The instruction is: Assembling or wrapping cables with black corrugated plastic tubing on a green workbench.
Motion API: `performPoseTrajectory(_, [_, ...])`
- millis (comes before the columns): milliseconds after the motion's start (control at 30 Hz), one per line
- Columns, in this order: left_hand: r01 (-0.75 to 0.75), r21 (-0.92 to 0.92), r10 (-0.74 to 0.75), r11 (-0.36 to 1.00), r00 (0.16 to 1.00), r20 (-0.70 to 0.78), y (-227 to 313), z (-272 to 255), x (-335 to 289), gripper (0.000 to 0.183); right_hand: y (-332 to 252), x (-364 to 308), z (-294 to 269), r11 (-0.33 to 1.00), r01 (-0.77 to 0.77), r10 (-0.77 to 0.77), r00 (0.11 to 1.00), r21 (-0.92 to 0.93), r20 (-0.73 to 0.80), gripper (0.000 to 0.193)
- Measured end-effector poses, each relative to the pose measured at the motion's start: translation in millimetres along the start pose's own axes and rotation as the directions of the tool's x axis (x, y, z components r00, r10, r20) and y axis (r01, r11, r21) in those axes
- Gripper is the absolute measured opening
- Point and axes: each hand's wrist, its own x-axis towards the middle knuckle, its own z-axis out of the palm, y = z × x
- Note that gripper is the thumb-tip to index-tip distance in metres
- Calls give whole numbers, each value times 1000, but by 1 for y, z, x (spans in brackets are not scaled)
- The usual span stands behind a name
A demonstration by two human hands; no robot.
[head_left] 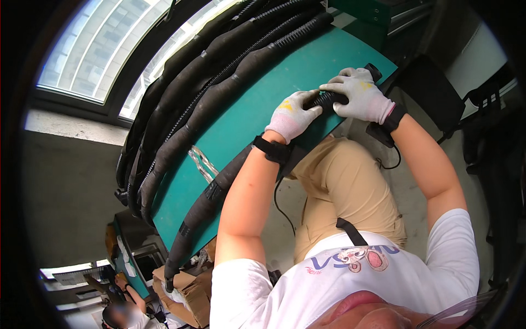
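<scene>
A long black corrugated hose (327, 100), partly wrapped in black covering, runs along the near edge of the green table (241, 131) from lower left to upper right. My left hand (294, 115), in a white glove, is closed round it, the thumb towards the bare ribbed stretch. A short way to the right, my gloved right hand (357, 96) grips the same hose close to its open round end (373, 71). Between my two hands the ribs show uncovered. Each wrist wears a black band. My palms hide the undersides of the hose.
Several more black wrapped hoses (213, 88) lie curved along the table's far side, by the window. Shiny, silvery strips (203, 163) rest on the table. A cardboard box (189, 299) stands at lower left, near another person (123, 312). A black chair (427, 85) is at the right.
</scene>
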Motion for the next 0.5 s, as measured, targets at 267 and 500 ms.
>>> performPoseTrajectory(267, [81, -87, -73, 993, 992, 100, -5, -9, 2, 58, 0, 0, 6, 1000, 4, -4, 1000, -10, -23, 45])
performPoseTrajectory(500, [-47, 99, 41, 994, 997, 58, -10, -2, 1, 60, -5, 18, 14, 996, -80, 81, 996, 30, -25, 29])
